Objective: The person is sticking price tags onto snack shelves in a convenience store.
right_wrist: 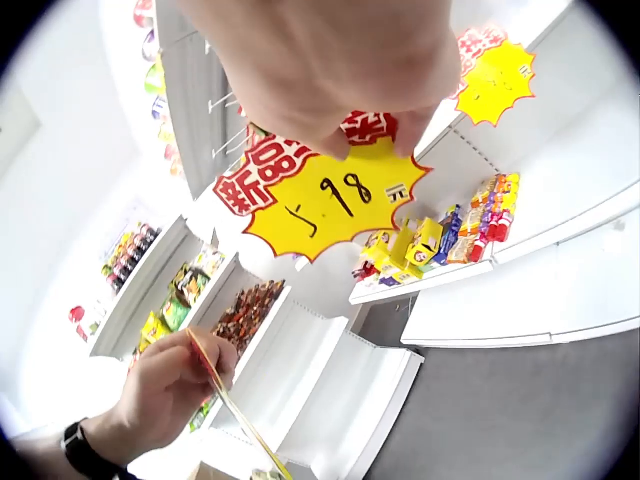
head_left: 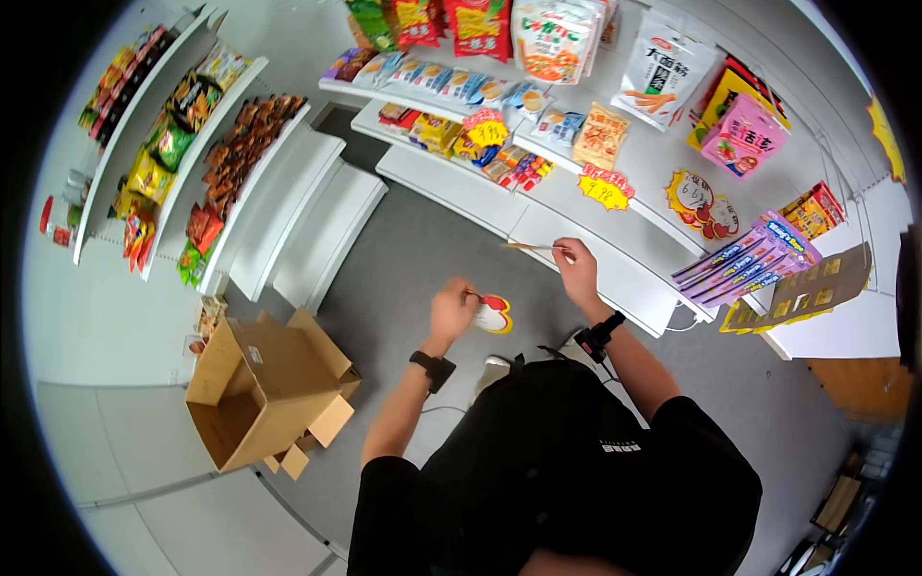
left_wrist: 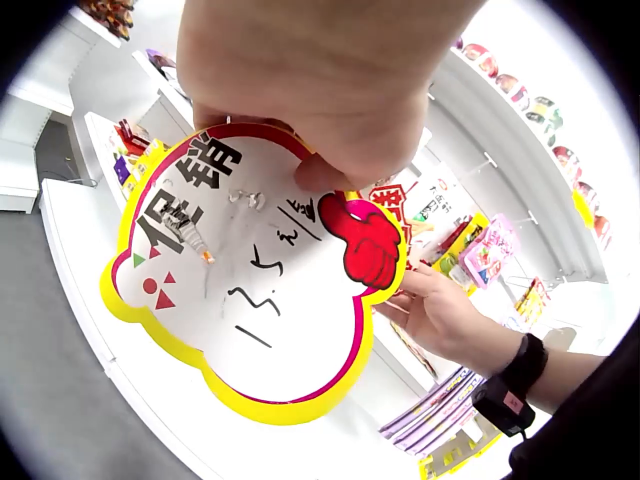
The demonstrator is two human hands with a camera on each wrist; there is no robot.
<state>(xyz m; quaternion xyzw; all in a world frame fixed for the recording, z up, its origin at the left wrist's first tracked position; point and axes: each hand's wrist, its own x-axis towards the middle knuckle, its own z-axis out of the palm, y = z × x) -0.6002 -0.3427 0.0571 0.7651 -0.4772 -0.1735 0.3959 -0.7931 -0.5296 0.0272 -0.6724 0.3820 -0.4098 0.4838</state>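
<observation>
In the head view my left hand (head_left: 453,312) pinches a white, yellow-edged promotion card (head_left: 494,315) above the grey floor. That card (left_wrist: 270,290) reads 13.5 in the left wrist view, with thumb and fingers at its top edge. My right hand (head_left: 577,273) pinches a second card (head_left: 530,247), seen nearly edge-on from the head. The right wrist view shows this yellow starburst card (right_wrist: 340,200) with a red heading and 5.98, fingers gripping its upper edge. The two cards are apart, both held in the air in front of the shelves.
A shelf (head_left: 451,197) with snack bags and price cards runs along the front and right. Another snack shelf (head_left: 279,206) stands at the left. An opened cardboard box (head_left: 288,370) lies on the floor at lower left. Pink-purple packs (head_left: 749,259) sit at the right shelf's end.
</observation>
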